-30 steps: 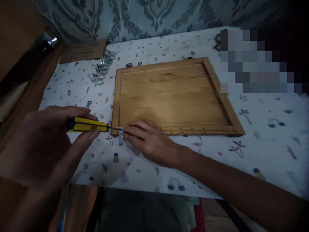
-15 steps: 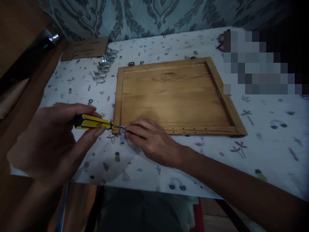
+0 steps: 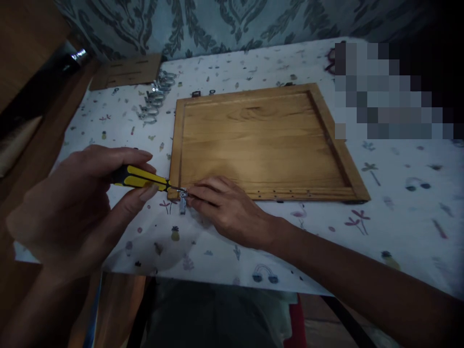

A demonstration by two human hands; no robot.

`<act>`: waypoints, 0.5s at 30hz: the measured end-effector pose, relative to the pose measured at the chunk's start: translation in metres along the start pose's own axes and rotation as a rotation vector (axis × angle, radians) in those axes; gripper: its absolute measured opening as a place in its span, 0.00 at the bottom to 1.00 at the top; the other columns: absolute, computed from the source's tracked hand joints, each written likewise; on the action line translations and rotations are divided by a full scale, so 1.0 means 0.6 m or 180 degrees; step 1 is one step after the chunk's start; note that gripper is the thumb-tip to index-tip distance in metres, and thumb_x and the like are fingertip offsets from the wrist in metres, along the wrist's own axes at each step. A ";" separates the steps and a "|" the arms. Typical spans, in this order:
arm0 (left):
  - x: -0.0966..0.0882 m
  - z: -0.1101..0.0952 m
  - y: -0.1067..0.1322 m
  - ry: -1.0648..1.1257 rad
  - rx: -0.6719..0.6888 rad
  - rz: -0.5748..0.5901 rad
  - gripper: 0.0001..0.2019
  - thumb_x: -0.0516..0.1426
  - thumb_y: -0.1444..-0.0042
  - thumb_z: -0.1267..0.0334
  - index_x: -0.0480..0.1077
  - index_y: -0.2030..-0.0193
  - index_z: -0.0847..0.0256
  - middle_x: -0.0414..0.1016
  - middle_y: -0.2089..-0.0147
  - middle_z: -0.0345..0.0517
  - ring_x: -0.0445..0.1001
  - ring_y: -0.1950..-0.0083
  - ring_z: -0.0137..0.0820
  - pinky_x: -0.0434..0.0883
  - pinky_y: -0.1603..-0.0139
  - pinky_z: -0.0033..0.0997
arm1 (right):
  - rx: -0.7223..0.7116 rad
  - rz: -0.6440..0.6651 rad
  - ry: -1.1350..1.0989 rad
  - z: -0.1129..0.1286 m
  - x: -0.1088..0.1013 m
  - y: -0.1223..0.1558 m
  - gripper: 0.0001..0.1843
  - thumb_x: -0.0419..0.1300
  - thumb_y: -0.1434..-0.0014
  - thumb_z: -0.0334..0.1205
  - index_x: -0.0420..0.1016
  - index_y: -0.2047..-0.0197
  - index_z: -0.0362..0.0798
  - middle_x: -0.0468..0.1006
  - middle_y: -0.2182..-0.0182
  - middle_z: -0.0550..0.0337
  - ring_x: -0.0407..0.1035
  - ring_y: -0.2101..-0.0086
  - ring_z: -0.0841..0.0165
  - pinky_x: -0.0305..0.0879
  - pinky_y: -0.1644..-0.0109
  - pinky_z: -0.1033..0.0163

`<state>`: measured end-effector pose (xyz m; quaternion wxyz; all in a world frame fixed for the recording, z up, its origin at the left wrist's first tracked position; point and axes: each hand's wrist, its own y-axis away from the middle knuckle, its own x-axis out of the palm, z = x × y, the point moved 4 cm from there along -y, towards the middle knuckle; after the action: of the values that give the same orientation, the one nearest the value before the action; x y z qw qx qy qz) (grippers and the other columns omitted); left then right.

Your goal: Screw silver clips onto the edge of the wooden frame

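My left hand (image 3: 78, 208) is closed round a yellow and black screwdriver (image 3: 139, 178) whose tip points right at a small metal bracket (image 3: 182, 199). The bracket sits at the near left corner of a flat wooden panel (image 3: 261, 142) lying on the table. My right hand (image 3: 224, 210) rests on the table at that corner, its fingertips pinched on the bracket. A row of small holes runs along the panel's near edge.
A patterned white cloth (image 3: 380, 208) covers the table. A pile of metal brackets (image 3: 154, 99) and a brown cardboard piece (image 3: 126, 71) lie at the back left. Patterned wall behind; the table's front edge is close to me.
My left hand and the screwdriver have shifted slightly up and right; the tip stays at the bracket. My right hand keeps its place.
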<state>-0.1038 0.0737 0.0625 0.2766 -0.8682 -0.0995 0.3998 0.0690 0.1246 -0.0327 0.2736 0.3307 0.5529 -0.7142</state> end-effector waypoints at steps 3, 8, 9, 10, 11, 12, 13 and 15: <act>0.002 -0.004 -0.005 -0.0043 0.0173 0.0100 0.23 0.63 0.45 0.66 0.71 0.44 0.41 0.75 0.58 0.34 0.74 0.60 0.29 0.71 0.64 0.36 | 0.0007 -0.0007 -0.0004 0.000 0.000 -0.001 0.12 0.52 0.32 0.28 0.77 0.55 0.37 0.80 0.54 0.49 0.69 0.54 0.59 0.71 0.52 0.52; 0.004 -0.010 -0.010 -0.0122 0.0177 0.0124 0.22 0.63 0.45 0.64 0.71 0.44 0.40 0.74 0.60 0.34 0.73 0.60 0.30 0.69 0.66 0.36 | 0.0055 0.0047 -0.0030 0.000 0.003 -0.001 0.13 0.51 0.31 0.30 0.77 0.55 0.39 0.80 0.53 0.49 0.69 0.53 0.60 0.71 0.52 0.53; 0.004 -0.011 -0.010 -0.0156 0.0171 0.0122 0.22 0.64 0.45 0.64 0.71 0.44 0.41 0.74 0.61 0.35 0.73 0.60 0.31 0.69 0.66 0.36 | 0.0055 0.0037 -0.0026 0.000 0.003 0.000 0.13 0.51 0.32 0.30 0.77 0.55 0.40 0.80 0.53 0.49 0.69 0.53 0.60 0.71 0.52 0.53; 0.004 -0.011 -0.010 -0.0188 0.0156 0.0105 0.22 0.64 0.46 0.64 0.71 0.45 0.40 0.74 0.60 0.35 0.73 0.60 0.31 0.70 0.65 0.37 | 0.0050 0.0026 -0.0023 0.000 0.003 0.000 0.13 0.51 0.32 0.30 0.77 0.55 0.39 0.80 0.54 0.50 0.69 0.53 0.60 0.71 0.52 0.53; 0.005 -0.010 -0.010 -0.0217 0.0153 0.0082 0.23 0.64 0.46 0.64 0.71 0.45 0.40 0.74 0.60 0.34 0.74 0.59 0.32 0.70 0.64 0.38 | 0.0044 0.0005 -0.0018 0.000 0.003 0.000 0.12 0.52 0.32 0.30 0.77 0.55 0.39 0.80 0.54 0.50 0.69 0.53 0.60 0.71 0.52 0.53; 0.005 -0.009 -0.009 -0.0248 0.0155 0.0045 0.23 0.64 0.46 0.65 0.71 0.45 0.39 0.75 0.59 0.34 0.74 0.59 0.32 0.71 0.62 0.39 | 0.0043 -0.0006 -0.0015 0.000 0.003 0.001 0.12 0.52 0.32 0.30 0.77 0.55 0.39 0.80 0.54 0.50 0.69 0.53 0.59 0.71 0.52 0.53; 0.005 -0.008 -0.009 -0.0276 0.0137 0.0002 0.22 0.64 0.46 0.64 0.71 0.45 0.38 0.75 0.57 0.34 0.75 0.59 0.33 0.71 0.61 0.41 | 0.0039 0.0006 -0.0019 0.000 0.004 0.001 0.12 0.52 0.32 0.30 0.77 0.55 0.39 0.80 0.54 0.50 0.69 0.53 0.59 0.71 0.52 0.53; 0.005 -0.003 -0.007 -0.0277 0.0015 -0.0089 0.21 0.64 0.46 0.63 0.72 0.46 0.38 0.76 0.56 0.36 0.76 0.59 0.35 0.73 0.59 0.44 | 0.0043 0.0037 -0.0049 0.000 0.004 0.000 0.12 0.52 0.32 0.30 0.77 0.55 0.39 0.80 0.54 0.49 0.68 0.53 0.59 0.70 0.51 0.53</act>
<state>-0.1004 0.0777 0.0636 0.2796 -0.8478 -0.1227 0.4335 0.0677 0.1247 -0.0348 0.2798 0.3303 0.5440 -0.7188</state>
